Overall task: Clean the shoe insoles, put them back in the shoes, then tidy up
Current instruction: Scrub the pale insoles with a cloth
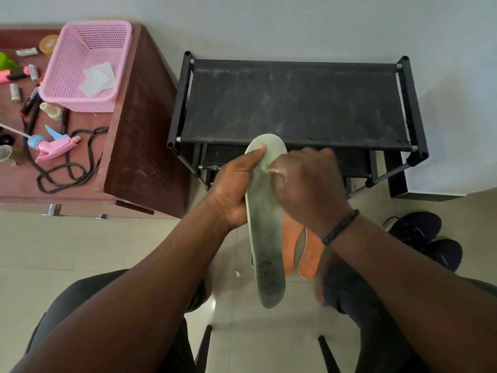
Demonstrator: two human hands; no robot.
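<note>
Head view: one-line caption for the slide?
Left hand holds a grey insole while right hand wipes its toe end; dark shoes wait on the floor.

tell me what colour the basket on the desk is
Pink, a perforated plastic basket, clearest in the head view.

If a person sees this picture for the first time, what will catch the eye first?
First, in the centre, the grey insole, held upright by the left hand while the right hand rubs its top. Next, the pink basket on the brown table at upper left, and the black shoe rack behind the hands.
</note>
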